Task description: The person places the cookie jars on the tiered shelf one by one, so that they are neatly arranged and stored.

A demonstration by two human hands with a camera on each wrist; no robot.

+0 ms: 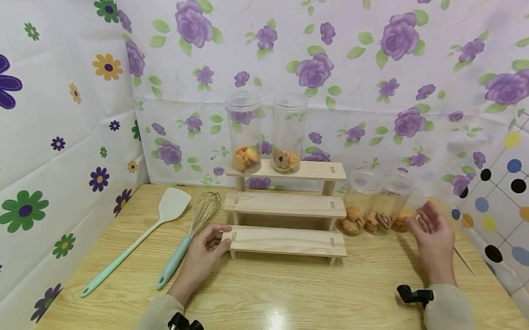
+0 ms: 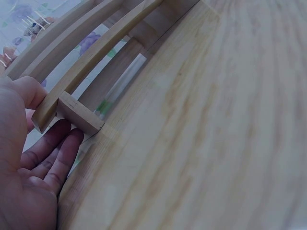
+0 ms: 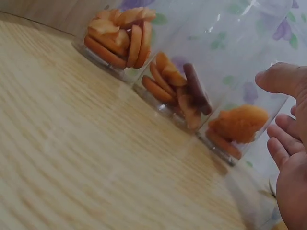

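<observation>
A three-tier wooden rack [image 1: 287,241] stands at the centre, two clear jars [image 1: 247,134] [image 1: 288,136] with cookies on its top tier. My left hand [image 1: 203,256] grips the left end of the lowest tier; in the left wrist view, this hand [image 2: 33,167] has its thumb by the board [image 2: 91,64] and fingers beneath. Right of the rack, two cookie jars [image 1: 362,195] [image 1: 395,199] stand beside a third jar [image 1: 417,202]. My right hand [image 1: 434,238], thumb and fingers parted, is at the third jar; the right wrist view shows this hand [image 3: 292,163] beside its cookies [image 3: 240,123]. Contact is unclear.
Left of the rack lie a white spatula [image 1: 172,205] with a green handle and a whisk [image 1: 205,209] with a blue-green handle. A thin stick [image 1: 464,258] lies right of my right hand. Flowered cloth [image 1: 315,48] hangs behind the table [image 1: 320,302].
</observation>
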